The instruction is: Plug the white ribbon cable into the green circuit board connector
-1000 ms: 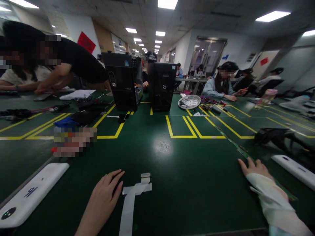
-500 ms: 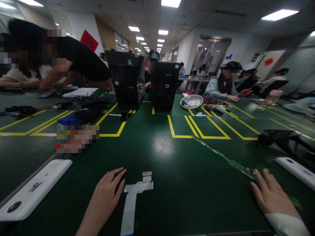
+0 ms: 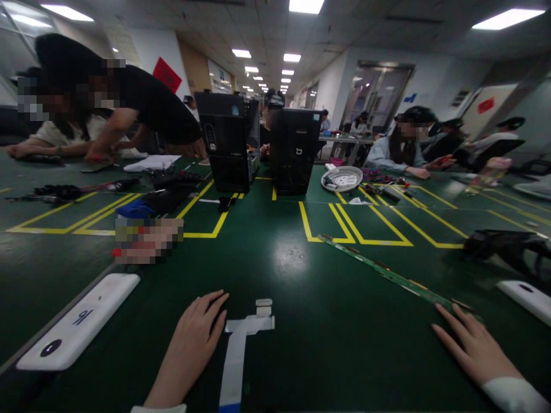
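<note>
A long, narrow green circuit board (image 3: pixel 387 274) lies slantwise on the table. At its near end rests my right hand (image 3: pixel 476 344), fingers stretched out and apart, with the fingertips at or on the strip; the hand does not grip it. My left hand (image 3: pixel 196 332) lies open and palm down, its fingers spread a little. Just right of those fingers is a flat white ribbon cable (image 3: pixel 235 361), with a connector at its far end and a crosspiece. The cable's blue near end runs out at the bottom of the view.
White phone-shaped devices lie at left (image 3: pixel 80 324) and right (image 3: pixel 529 298). Two black computer towers (image 3: pixel 230 149) stand ahead. A white round basket (image 3: pixel 342 179) is right of them. Yellow tape marks the green table. Another person's blurred hand (image 3: pixel 148 244) is at left; several people sit around.
My view has swung slightly left. The circuit board's far end has moved left, and more of its near end shows. My right hand has shifted a little left relative to the table.
</note>
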`<state>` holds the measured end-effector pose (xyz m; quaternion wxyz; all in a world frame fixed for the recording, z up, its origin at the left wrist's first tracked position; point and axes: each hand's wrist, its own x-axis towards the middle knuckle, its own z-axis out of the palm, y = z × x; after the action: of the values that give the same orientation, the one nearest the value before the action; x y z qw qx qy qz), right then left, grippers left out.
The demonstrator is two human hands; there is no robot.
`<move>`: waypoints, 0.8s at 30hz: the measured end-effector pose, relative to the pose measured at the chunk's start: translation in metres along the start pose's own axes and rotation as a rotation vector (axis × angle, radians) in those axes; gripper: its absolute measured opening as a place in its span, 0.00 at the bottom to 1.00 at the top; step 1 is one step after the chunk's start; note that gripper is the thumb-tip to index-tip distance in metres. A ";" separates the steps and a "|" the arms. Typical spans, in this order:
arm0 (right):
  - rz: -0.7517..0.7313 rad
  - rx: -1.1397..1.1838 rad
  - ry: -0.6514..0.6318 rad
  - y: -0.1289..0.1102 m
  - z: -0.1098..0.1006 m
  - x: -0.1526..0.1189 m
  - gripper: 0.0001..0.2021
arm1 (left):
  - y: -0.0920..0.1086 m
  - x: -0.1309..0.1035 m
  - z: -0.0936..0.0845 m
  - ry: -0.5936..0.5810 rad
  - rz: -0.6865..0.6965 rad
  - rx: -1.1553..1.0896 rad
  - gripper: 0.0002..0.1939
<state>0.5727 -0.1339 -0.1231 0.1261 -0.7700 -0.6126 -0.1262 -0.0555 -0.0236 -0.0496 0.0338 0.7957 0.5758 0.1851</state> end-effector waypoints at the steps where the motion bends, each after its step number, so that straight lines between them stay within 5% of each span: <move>1: 0.001 0.028 -0.014 -0.008 -0.003 0.009 0.34 | 0.001 0.000 -0.001 0.001 -0.004 -0.003 0.23; 7: -0.256 0.167 -0.085 -0.061 -0.019 0.054 0.33 | 0.004 0.000 -0.004 -0.008 -0.007 -0.012 0.22; 13: -0.507 0.240 -0.071 -0.139 -0.021 0.083 0.28 | 0.001 -0.001 -0.002 -0.005 -0.015 -0.013 0.23; 24: -0.666 0.228 -0.033 -0.260 -0.026 0.084 0.26 | 0.001 0.000 -0.001 0.010 0.001 0.001 0.22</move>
<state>0.3364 -0.0103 -0.0590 0.1533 -0.5110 -0.8422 -0.0787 -0.0553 -0.0244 -0.0486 0.0306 0.7950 0.5757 0.1887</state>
